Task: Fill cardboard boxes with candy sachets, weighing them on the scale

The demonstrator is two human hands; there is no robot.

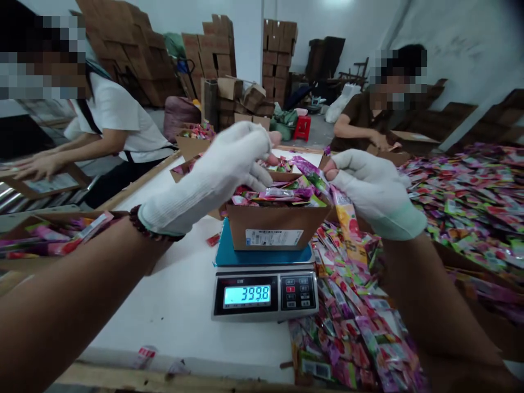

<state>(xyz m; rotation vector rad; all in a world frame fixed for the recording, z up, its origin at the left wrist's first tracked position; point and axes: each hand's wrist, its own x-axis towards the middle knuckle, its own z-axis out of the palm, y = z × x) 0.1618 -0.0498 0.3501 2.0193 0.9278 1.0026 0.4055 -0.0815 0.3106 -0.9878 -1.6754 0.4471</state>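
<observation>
A cardboard box point(237, 229) full of colourful packets stands on the blue plate of a digital scale point(266, 295), whose lit display shows digits. My left hand point(241, 155), in a white glove with bare fingertips, is over the box's left part, fingers apart and holding nothing. Gloved the same way, my right hand point(368, 191) is at the box's right edge, thumb and finger pinching small packets point(313, 172). A yellow and pink packet point(347, 221) hangs below that hand. Loose packets point(344, 327) lie to the right of the scale.
Another packet-filled box point(53, 234) is at the left. A large heap of packets point(470, 202) spreads at the right. A person in a white shirt point(118, 109) handles a box at left; another in dark clothing point(364, 117) works at back right. Stacked cartons point(280, 60) stand behind.
</observation>
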